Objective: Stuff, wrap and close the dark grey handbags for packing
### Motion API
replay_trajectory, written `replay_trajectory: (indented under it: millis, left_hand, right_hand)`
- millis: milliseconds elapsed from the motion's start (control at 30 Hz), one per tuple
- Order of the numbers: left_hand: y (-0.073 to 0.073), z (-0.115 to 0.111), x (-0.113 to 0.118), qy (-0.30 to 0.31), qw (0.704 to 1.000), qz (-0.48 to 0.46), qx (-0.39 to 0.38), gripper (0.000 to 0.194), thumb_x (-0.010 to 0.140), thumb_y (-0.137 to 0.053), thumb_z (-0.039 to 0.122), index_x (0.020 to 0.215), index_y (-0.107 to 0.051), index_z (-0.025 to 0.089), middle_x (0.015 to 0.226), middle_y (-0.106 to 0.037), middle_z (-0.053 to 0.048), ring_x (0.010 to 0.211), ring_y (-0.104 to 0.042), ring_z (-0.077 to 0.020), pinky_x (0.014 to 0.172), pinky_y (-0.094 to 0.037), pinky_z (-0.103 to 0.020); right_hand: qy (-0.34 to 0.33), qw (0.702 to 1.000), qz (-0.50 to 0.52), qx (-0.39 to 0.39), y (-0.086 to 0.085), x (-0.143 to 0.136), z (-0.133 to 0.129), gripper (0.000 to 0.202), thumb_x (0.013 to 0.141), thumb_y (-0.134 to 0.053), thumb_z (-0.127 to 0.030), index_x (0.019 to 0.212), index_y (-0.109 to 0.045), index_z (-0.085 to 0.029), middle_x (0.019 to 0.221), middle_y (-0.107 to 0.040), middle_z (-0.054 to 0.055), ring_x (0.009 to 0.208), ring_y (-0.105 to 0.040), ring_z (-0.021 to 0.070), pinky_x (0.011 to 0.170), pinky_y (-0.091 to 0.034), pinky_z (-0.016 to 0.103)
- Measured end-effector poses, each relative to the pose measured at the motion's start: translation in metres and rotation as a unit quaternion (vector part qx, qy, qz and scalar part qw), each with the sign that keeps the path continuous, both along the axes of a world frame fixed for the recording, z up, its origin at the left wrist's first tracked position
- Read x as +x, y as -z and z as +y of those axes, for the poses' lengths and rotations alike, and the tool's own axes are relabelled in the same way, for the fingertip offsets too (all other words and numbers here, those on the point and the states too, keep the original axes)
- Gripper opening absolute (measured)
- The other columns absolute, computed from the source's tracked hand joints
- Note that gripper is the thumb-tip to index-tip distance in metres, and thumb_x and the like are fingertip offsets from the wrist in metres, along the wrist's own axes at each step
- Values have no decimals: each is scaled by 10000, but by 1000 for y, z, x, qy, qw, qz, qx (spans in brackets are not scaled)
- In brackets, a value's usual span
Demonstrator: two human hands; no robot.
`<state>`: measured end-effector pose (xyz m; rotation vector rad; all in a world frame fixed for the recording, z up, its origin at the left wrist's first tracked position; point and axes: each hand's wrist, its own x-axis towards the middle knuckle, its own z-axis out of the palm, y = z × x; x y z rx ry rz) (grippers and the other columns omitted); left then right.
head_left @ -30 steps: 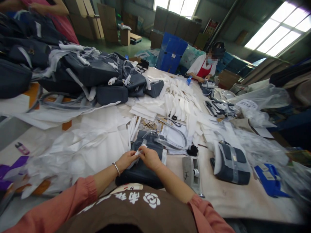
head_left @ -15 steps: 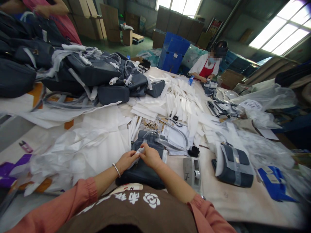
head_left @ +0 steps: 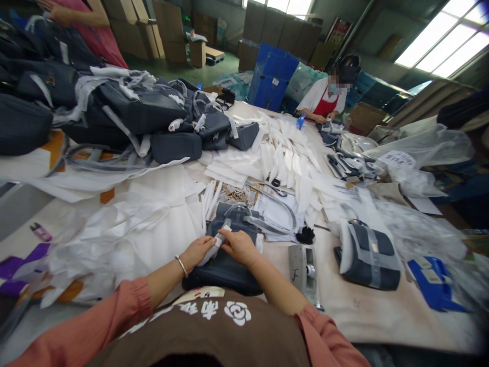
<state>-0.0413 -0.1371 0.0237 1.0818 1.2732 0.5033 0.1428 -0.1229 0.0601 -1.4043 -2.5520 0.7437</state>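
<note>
As we look down in the head view, a dark navy leather bag (head_left: 229, 279) lies on the pale surface (head_left: 344, 316) before us, our landmark. Above its near half, our left hand (head_left: 202, 250) and right hand (head_left: 240, 247) each keep a narrow grip, fingertips pinching one white, translucent wrapping strip (head_left: 219, 241). Right of the bag stands a grey, boxy metal device (head_left: 298, 267); farther right lies a navy-and-grey banded bag (head_left: 388, 275). Beyond the bag spread thin white sheets (head_left: 282, 158).

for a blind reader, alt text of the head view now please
A person's left hand and right hand hold pale wrapping over a dark bag on a cluttered table, with piled bags beyond at left and white sheets ahead.
</note>
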Motion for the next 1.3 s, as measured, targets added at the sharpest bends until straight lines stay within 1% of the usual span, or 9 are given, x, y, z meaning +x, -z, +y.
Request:
replay_trajectory:
  millis: [200,400,500,600,700,867,1033,1200,1300]
  left_hand:
    - [-3,0,-1,17,999,38,36,463,759,-462,565,864,-620,142,778,-655,-32,733,-564,-186,698,-444,-281]
    - [-6,-4,1,13,997,39,67,382,755,-475,499,860,-650,176,879,-678,-44,877,-573,-219,837,-427,-296]
    - [-6,-6,1,0,996,59,64,319,735,-483,450,811,-657,194,853,-680,-32,855,-571,-215,816,-425,-295]
    - [-5,-7,-2,-17,996,77,47,329,725,-451,424,787,-649,168,738,-660,-23,723,-564,-200,686,-437,-301]
    - [-3,-9,-6,-34,995,86,40,323,713,-423,365,800,-646,148,697,-646,-17,679,-558,-191,631,-428,-293]
    - [-4,-15,-12,-44,993,95,55,326,684,-441,295,893,-652,159,850,-682,-37,826,-592,-212,750,-442,-300]
    - [-11,-26,-14,-25,988,128,86,352,757,-441,385,942,-642,161,942,-680,-60,914,-591,-234,855,-417,-326]
    - [-18,-36,-16,2,981,138,136,368,774,-482,430,994,-627,172,988,-676,-62,935,-593,-238,858,-424,-317]
    - [-20,-38,-19,-3,980,135,149,393,765,-502,438,1040,-604,176,1031,-665,-65,979,-585,-245,889,-425,-338]
  right_hand:
    - [-50,989,-98,98,-7,-8,0,296,902,-425,-284,1181,-507,-225,842,-641,89,813,-567,224,758,-337,349]
    - [-74,981,-52,172,2,-18,-2,272,941,-320,-223,1110,-534,-219,1105,-554,102,1025,-439,231,922,-294,416]
    - [-124,971,-43,202,4,-23,3,276,942,-296,-182,1007,-564,-199,1028,-566,88,1028,-422,214,996,-244,414]
    - [-155,963,-61,210,3,-26,8,301,946,-276,-177,954,-576,-188,843,-562,73,893,-455,202,947,-298,384]
    - [-182,954,-77,224,2,-28,10,304,950,-274,-192,977,-577,-190,834,-558,68,843,-456,201,872,-335,368]
    - [-197,953,-102,205,7,-31,14,254,922,-363,-202,849,-605,-179,847,-569,81,849,-448,215,812,-342,376]
    - [-209,952,-114,193,11,-36,21,184,880,-444,-203,821,-614,-169,845,-579,81,866,-449,222,842,-343,395]
    - [-139,964,-121,194,4,-40,14,189,892,-425,-203,913,-613,-185,1078,-565,93,1052,-427,235,995,-257,450]
    - [-44,978,-68,194,-9,-27,-3,297,850,-496,-220,1144,-537,-223,1346,-410,71,1236,-303,254,1061,-170,471]
